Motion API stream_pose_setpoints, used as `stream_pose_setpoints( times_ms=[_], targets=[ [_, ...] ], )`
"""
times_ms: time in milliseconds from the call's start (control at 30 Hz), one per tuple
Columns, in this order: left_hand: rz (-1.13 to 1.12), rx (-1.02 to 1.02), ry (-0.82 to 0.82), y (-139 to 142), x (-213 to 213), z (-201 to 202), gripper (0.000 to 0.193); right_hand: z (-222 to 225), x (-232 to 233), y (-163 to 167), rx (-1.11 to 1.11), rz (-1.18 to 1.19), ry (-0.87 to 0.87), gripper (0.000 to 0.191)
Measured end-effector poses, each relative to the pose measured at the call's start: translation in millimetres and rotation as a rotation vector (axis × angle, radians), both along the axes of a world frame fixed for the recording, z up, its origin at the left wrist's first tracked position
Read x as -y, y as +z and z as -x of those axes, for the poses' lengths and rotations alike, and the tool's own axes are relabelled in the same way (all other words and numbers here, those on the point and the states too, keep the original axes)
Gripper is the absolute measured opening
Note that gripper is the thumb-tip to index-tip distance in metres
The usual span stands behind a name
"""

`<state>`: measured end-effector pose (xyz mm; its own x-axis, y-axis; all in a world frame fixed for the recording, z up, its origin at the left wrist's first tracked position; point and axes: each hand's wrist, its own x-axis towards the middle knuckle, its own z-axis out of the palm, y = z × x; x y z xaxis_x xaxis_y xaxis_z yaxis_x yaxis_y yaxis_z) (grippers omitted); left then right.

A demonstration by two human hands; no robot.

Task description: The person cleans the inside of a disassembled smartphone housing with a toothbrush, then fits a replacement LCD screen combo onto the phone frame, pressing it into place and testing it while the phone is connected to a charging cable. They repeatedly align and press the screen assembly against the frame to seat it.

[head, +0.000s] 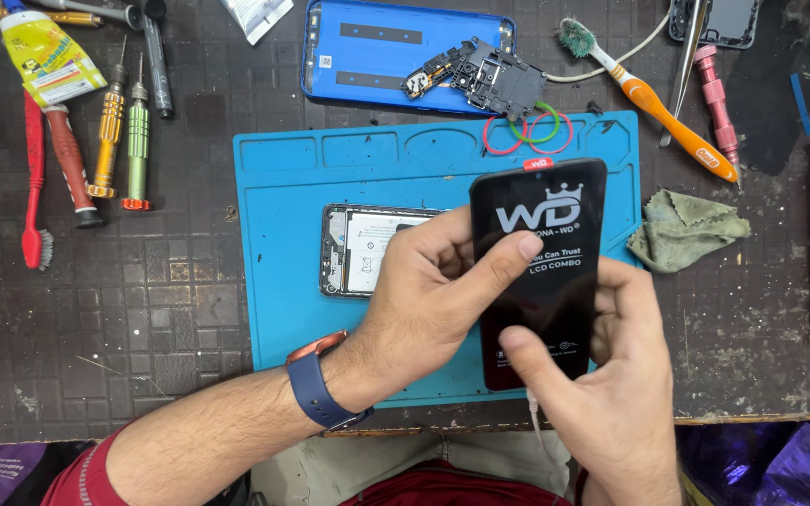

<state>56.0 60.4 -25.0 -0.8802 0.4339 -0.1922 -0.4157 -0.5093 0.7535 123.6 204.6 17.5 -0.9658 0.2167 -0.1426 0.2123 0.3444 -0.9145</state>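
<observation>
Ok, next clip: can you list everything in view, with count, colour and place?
display panel: 1, black, held over the mat
work mat: 1, blue, table centre
opened phone body: 1, on the mat, partly behind the left hand
back cover: 1, blue, above the mat
black parts: a cluster on the cover
rubber rings: 3, red, green, pink, mat top edge
toothbrush: 1, orange handle, upper right
cloth: 1, green, right of the mat
screwdrivers: several, upper left
glue tube: 1, yellow, top left
left hand: watch on wrist, fingers on the panel
right hand: holds the panel's lower end
</observation>
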Motion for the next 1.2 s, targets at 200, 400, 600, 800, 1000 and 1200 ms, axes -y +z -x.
stream_pose_setpoints(
  times_ms=[200, 400, 600, 800, 1000, 1200],
  targets=[
    [-0.078, -0.008, 0.029, 1.0, 0.1, 2.9, 0.029, -1.8, -7.0, -9.7, -0.031, 0.136, -0.054, 0.042],
    [-0.105, 0.013, -0.013, -2.9, 2.6, 2.6, 0.029, -8.5, -5.4, -13.3, -0.076, 0.184, -0.085, 0.039],
    [-0.145, 0.032, -0.035, -6.7, 1.0, 1.6, 0.034, -13.2, -12.5, -12.1, -0.105, 0.251, -0.094, 0.029],
    [-0.155, 0.044, -0.089, -9.3, 2.9, 3.2, 0.036, -10.5, -18.7, -8.1, -0.082, 0.274, -0.220, 0.016],
    [-0.168, 0.042, -0.150, -9.8, 3.9, 3.2, 0.035, -0.6, -31.3, -9.4, -0.040, 0.481, -0.159, 0.011],
    [-0.148, 0.015, -0.135, -13.3, 2.4, 3.2, 0.036, -1.7, -38.0, -12.5, -0.038, 0.454, -0.151, 0.010]
  ],
)
